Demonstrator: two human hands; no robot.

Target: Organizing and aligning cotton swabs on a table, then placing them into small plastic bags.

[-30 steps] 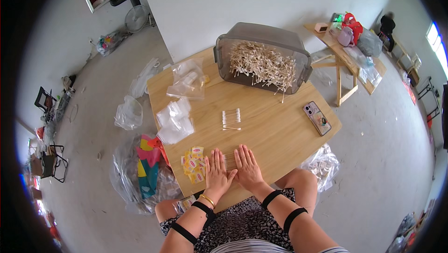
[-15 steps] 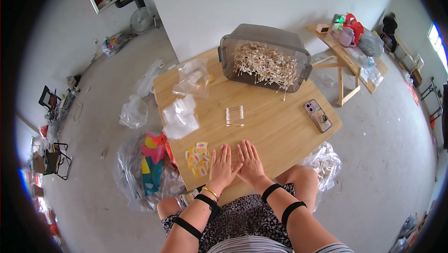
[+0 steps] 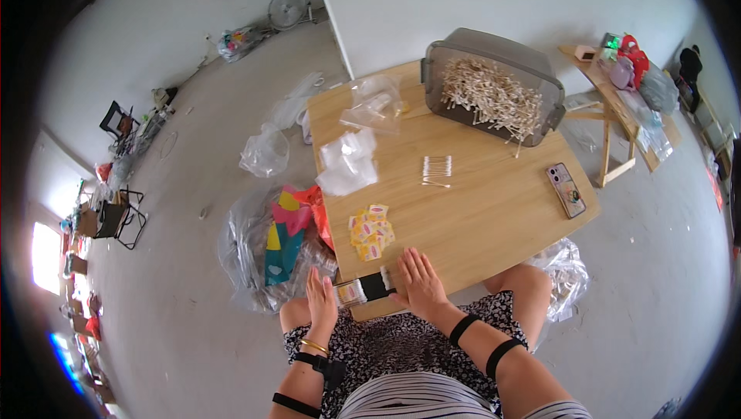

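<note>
Palm down at the table's near edge, my right hand (image 3: 421, 288) lies with fingers stretched out, touching the end of a black strip (image 3: 376, 286). White swab tips (image 3: 387, 277) show beside its fingers, but the rest of those swabs is hidden. At the strip's other end sits a bundle of cotton swabs (image 3: 350, 293) with a yellow-and-white label. My left hand (image 3: 321, 300) stands on edge just left of that bundle, fingers straight and nothing held. Farther up lies a small row of cotton swabs (image 3: 437, 166). Yellow-and-white labels (image 3: 370, 232) form a loose pile nearer me.
A grey plastic bin (image 3: 494, 44) lies tipped on its side at the back, loose cotton swabs (image 3: 494, 98) inside. Clear bags (image 3: 347, 162) rest on the left of the table (image 3: 478, 210). A phone (image 3: 566, 189) is at the right. Plastic sacks (image 3: 251, 241) stand beside the table.
Both hands were side by side, flat over swabs on the table. They have moved to the near left edge and apart, the left one farther. The view has shifted, and the black strip now shows.
</note>
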